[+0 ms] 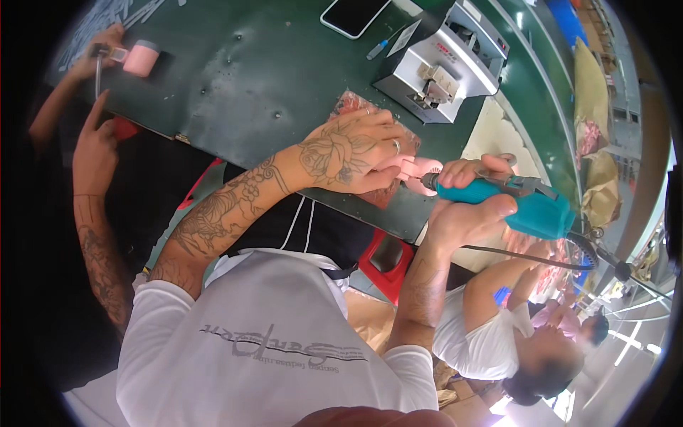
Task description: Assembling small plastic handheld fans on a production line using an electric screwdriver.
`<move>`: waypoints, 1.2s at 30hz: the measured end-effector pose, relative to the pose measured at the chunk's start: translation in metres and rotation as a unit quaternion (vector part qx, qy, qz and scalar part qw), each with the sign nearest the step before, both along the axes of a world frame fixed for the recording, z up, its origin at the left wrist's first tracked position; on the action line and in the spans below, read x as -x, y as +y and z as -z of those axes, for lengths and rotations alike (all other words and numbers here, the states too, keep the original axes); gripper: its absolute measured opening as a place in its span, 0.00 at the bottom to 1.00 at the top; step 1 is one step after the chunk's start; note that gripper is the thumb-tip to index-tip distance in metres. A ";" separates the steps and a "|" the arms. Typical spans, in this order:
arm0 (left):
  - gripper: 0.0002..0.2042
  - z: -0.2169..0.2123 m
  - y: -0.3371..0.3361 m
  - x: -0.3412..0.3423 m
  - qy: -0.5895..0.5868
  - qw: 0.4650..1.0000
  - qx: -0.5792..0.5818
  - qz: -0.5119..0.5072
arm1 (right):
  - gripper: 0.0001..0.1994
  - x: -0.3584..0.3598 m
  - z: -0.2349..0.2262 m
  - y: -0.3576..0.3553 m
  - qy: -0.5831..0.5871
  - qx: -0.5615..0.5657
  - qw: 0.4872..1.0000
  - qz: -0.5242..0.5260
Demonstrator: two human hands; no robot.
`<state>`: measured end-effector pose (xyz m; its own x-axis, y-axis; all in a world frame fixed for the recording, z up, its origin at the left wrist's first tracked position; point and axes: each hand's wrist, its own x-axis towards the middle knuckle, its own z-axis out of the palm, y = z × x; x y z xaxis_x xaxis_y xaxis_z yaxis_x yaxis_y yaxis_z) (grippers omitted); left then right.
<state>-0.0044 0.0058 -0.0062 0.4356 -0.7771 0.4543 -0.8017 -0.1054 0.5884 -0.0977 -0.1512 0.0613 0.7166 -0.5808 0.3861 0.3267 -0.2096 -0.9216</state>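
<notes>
My right hand [469, 206] is wrapped round a teal electric screwdriver [537, 213], held nearly level with its cable trailing off to the right. Its bit end points left at a pink plastic part [407, 169] and meets or almost meets it; the exact contact is too small to tell. My tattooed left hand [348, 153], with rings on two fingers, holds that part down at the table's near edge, thumb against it and fingers bent over a worn reddish mat [352, 102]. Much of the part is hidden by both hands.
Beyond my hands stands a silver-and-black box-shaped machine [434, 64]. A small blue screwdriver [377, 48] and a phone [354, 16] lie beside it on the green table [235, 78]. At left, a co-worker's hands [96, 153] are near a pink cylinder [141, 58]. A red stool [388, 267] is below.
</notes>
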 end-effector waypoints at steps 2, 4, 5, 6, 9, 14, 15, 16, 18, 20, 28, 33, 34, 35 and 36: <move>0.17 0.000 0.000 0.001 0.014 1.000 -0.007 0.008 | 0.41 0.003 0.003 0.001 0.002 -0.011 1.000 0.004; 0.21 0.000 0.000 0.002 0.024 1.000 -0.015 0.006 | 0.41 0.003 0.003 0.002 0.002 -0.023 1.000 -0.001; 0.21 0.000 0.001 0.003 0.026 1.000 -0.017 0.003 | 0.41 0.003 0.004 0.003 0.004 -0.020 1.000 0.002; 0.21 0.000 0.001 0.003 0.027 0.999 -0.018 0.002 | 0.41 0.003 0.004 0.004 0.006 -0.016 1.000 0.007; 0.20 -0.003 0.003 0.004 0.034 0.999 -0.023 0.007 | 0.41 0.005 0.010 0.001 -0.006 -0.048 0.999 -0.018; 0.19 0.004 -0.004 0.003 0.008 1.000 -0.004 0.021 | 0.33 0.006 0.022 0.000 -0.038 -0.034 0.998 -0.039; 0.19 0.005 -0.005 0.003 -0.004 1.000 -0.003 0.030 | 0.33 0.003 0.021 0.001 -0.042 -0.030 0.998 -0.038; 0.19 0.003 -0.004 0.004 -0.001 0.999 -0.004 0.034 | 0.33 0.002 0.022 0.000 -0.047 -0.026 0.998 -0.036; 0.20 -0.001 -0.003 0.005 0.010 1.000 -0.011 0.014 | 0.33 0.004 0.024 -0.002 -0.047 -0.040 0.997 -0.049; 0.20 -0.003 -0.003 0.004 0.009 1.000 -0.015 0.009 | 0.35 0.002 0.021 -0.001 -0.037 -0.066 0.997 -0.029; 0.18 -0.002 0.005 0.003 -0.121 0.989 0.081 0.039 | 0.30 0.019 0.016 -0.017 -0.079 -0.256 0.963 -0.009; 0.15 -0.006 0.025 0.014 -0.223 0.970 -0.012 -0.090 | 0.32 0.014 -0.007 -0.036 -0.167 -0.093 0.962 0.197; 0.14 -0.020 0.033 0.008 -0.210 0.969 -0.020 -0.128 | 0.32 0.023 -0.001 -0.047 -0.155 -0.069 0.965 0.198; 0.13 -0.033 0.057 -0.005 -0.175 0.973 -0.054 -0.142 | 0.28 0.015 0.001 -0.033 -0.160 -0.092 0.961 0.207; 0.10 -0.036 0.077 -0.023 -0.136 0.977 -0.033 -0.161 | 0.29 0.018 0.005 -0.031 -0.132 -0.066 0.970 0.193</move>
<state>0.0185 0.0828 0.0294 0.5331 -0.6505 0.5409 -0.8460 -0.4086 0.3424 -0.1155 -0.1819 0.0568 0.3223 -0.8428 0.4310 0.4758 -0.2494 -0.8434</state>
